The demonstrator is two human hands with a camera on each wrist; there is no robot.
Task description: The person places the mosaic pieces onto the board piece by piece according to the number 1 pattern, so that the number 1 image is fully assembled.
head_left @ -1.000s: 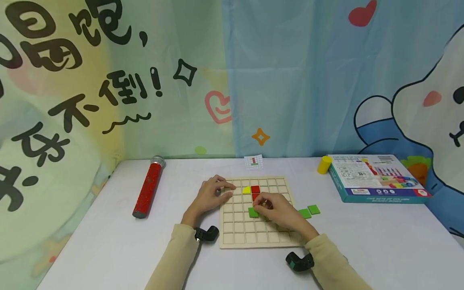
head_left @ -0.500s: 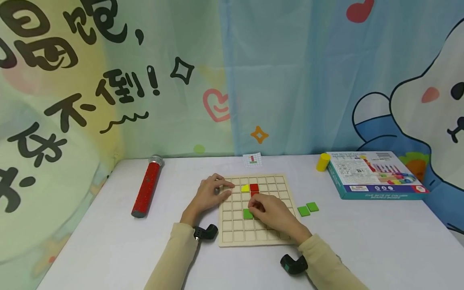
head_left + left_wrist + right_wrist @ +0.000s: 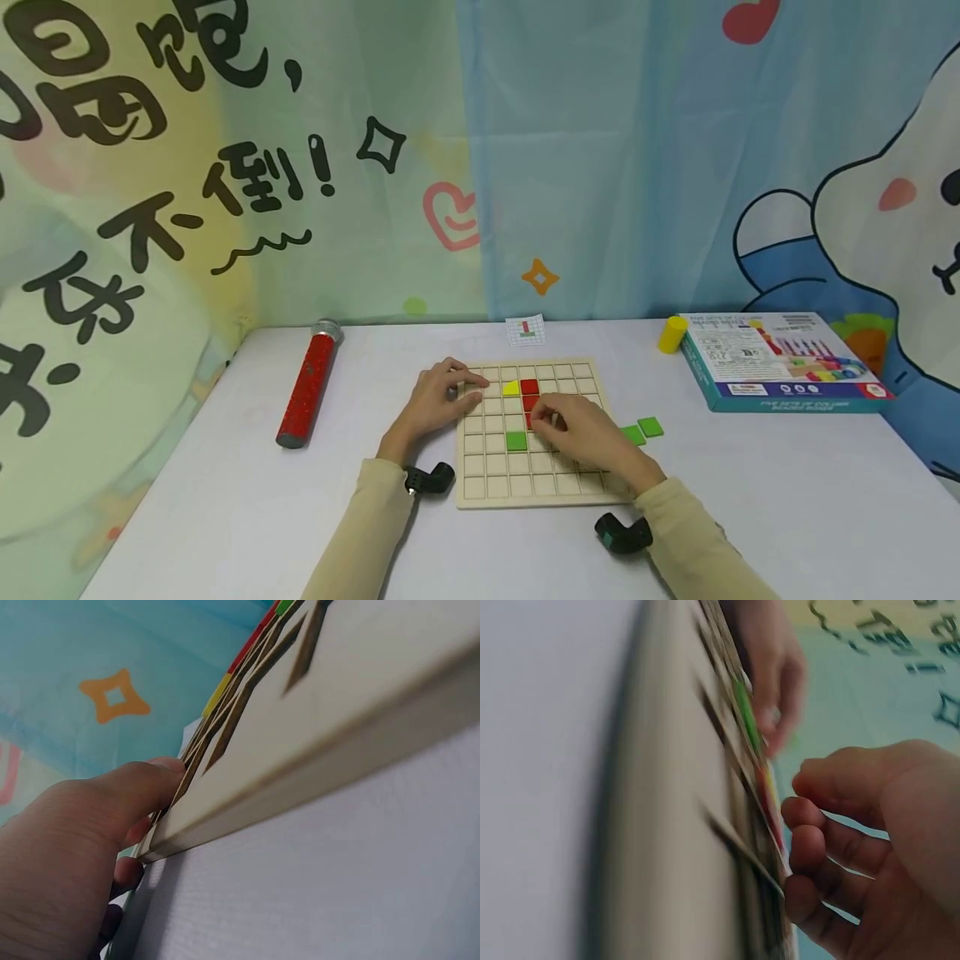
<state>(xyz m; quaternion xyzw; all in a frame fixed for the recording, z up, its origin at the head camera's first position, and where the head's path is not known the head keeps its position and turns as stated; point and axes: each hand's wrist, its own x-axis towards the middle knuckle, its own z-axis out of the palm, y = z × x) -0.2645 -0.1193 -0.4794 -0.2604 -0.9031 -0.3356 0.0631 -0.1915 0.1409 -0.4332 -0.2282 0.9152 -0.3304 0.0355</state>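
Observation:
My left hand (image 3: 433,404) holds the left edge of the wooden grid board (image 3: 480,487). In the left wrist view its thumb (image 3: 154,784) lies on top, with the other fingers down beside the edge. On the board sit a yellow tile (image 3: 511,388), a column of red tiles (image 3: 529,387) and, lower down, a green tile (image 3: 517,441). My right hand (image 3: 585,429) hovers just right of the green tile, its loosely curled fingertips overlapping the lowest red tile in the head view. The right wrist view shows nothing between its thumb and fingers.
Two loose green tiles (image 3: 651,427) lie right of the board, one partly hidden by the right hand. A pattern card (image 3: 525,330) lies behind it. A red tube (image 3: 309,387) stands off to the left; a yellow cylinder (image 3: 672,334) and a game box (image 3: 783,362) are at the back right.
The green tile has shifted left and now lies squarely in a cell. My right hand has drawn back from it to the right. The left hand stays on the board's edge.

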